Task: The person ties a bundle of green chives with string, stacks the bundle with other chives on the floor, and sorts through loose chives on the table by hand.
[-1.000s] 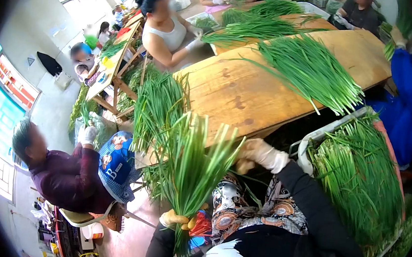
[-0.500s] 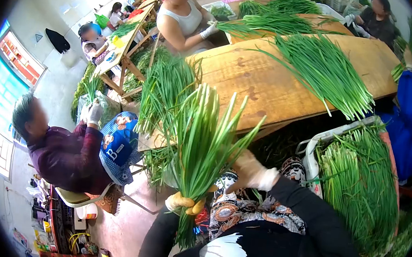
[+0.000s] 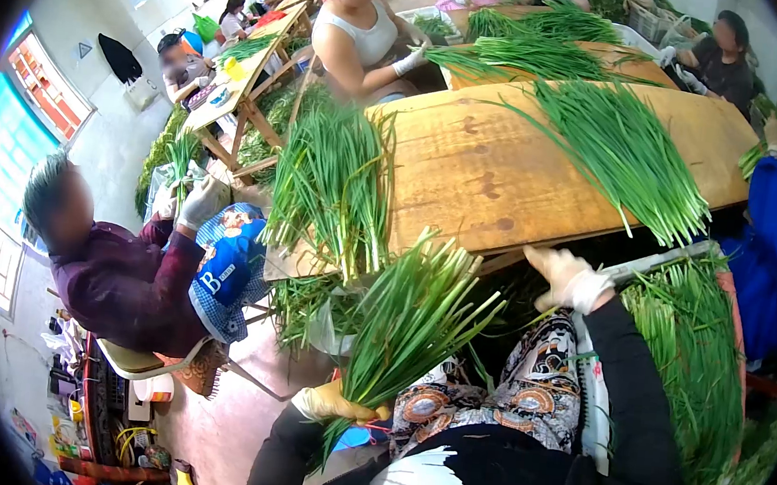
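Note:
My left hand (image 3: 335,404), in a yellowish glove, is wrapped round the lower part of a bunch of green stalks (image 3: 413,324). The bunch leans to the upper right, its pale ends up, over my patterned trousers. My right hand (image 3: 565,276), gloved, is at the wooden table's (image 3: 470,171) near edge with fingers apart and nothing in them. Beside the right forearm is a large basket of stalks (image 3: 690,365). One pile of stalks (image 3: 333,186) lies on the table's left end, another pile (image 3: 622,153) on its right part.
A seated person in a dark red top (image 3: 127,283) holds stalks at the left. Across the table, a person in a white top (image 3: 361,39) handles greens. A blue sleeve (image 3: 772,242) of another person shows at the right. Behind stands a second long table (image 3: 251,66).
The bunch in my left hand has tipped lower and to the right. My right hand has moved away from it, to the right and up. The view has shifted slightly.

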Motion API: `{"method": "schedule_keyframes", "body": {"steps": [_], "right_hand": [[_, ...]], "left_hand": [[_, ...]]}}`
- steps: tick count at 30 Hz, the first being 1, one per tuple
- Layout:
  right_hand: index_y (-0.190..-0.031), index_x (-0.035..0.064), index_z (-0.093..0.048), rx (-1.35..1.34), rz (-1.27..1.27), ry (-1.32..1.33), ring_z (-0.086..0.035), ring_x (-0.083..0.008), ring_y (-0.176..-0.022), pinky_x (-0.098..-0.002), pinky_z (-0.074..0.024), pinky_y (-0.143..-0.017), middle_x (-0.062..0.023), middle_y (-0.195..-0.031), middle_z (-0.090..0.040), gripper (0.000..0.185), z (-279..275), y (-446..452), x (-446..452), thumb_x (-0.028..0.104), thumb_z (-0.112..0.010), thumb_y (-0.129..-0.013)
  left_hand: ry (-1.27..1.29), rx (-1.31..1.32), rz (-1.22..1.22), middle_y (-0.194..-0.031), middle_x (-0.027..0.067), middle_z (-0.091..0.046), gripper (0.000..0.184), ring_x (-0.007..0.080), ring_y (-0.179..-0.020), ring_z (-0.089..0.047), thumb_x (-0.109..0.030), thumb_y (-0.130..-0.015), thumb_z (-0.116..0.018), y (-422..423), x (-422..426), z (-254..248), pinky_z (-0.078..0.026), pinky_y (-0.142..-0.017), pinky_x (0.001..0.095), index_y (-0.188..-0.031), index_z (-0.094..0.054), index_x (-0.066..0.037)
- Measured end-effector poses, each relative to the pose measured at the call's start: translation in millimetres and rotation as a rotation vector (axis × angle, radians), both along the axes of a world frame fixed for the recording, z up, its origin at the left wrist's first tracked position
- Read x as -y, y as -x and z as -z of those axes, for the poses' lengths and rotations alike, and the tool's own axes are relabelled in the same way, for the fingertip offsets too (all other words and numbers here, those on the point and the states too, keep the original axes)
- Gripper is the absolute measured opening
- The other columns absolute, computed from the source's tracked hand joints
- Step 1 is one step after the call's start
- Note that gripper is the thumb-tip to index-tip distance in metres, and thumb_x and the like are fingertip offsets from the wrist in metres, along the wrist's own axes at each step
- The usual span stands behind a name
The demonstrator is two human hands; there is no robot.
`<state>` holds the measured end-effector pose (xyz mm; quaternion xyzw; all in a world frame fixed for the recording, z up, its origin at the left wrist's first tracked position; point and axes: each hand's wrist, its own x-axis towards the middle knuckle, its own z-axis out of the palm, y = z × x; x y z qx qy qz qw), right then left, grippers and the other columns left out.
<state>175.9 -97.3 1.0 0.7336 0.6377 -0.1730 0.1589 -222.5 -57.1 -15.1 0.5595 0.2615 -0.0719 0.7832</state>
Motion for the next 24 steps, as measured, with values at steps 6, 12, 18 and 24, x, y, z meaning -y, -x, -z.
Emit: {"method": "schedule_keyframes", "body": {"steps": [6,12,18,24], "right_hand": [[-0.124,0.0124,-0.040,-0.583,-0.268,-0.880,-0.040,-0.0298,-0.113,-0.0416,-0.0331,-0.093,-0.0129,-0.120,-0.046,0.081,-44,21,-44,0.051,-0.067,-0.059],[-0.120,0.0263,-0.046,-0.652,-0.764,-0.866,-0.033,-0.0297,-0.120,-0.0411,-0.0205,-0.101,-0.0073,-0.133,-0.034,0.056,-45,40,-55,0.035,-0.064,-0.068],[-0.103,0.0316,-0.059,-0.751,-0.651,-0.468,-0.035,-0.0286,-0.118,-0.0445,-0.0251,-0.097,-0.0018,-0.125,-0.045,0.041,-29,14,-18,0.015,-0.068,-0.066],[-0.112,0.0139,-0.054,-1.429,-0.072,-0.535,-0.046,-0.0244,-0.109,-0.0376,-0.0297,-0.095,-0.0087,-0.118,-0.050,0.041,-45,21,-19,0.019,-0.065,-0.072]], "left_hand": [[-0.037,0.006,-0.026,-0.083,0.0045,-0.060,0.027,0.0124,-0.071,-0.053,-0.001,-0.068,-0.063,-12,1,27,-0.043,-0.061,0.0238,-0.095,-0.056,-0.001],[0.051,-0.007,-0.136,-0.089,0.0035,-0.059,0.033,0.0127,-0.076,-0.053,-0.001,-0.069,-0.065,-27,5,11,-0.044,-0.066,0.0252,-0.100,-0.054,-0.003],[-0.035,-0.025,-0.272,-0.088,0.0025,-0.057,0.044,0.0122,-0.080,-0.052,0.003,-0.065,-0.067,-23,8,10,-0.042,-0.075,0.0257,-0.106,-0.051,-0.004],[0.072,-0.060,-0.333,-0.097,0.0027,-0.056,0.052,0.0122,-0.087,-0.052,0.004,-0.064,-0.067,-25,13,4,-0.043,-0.077,0.0259,-0.111,-0.047,-0.005]]}}
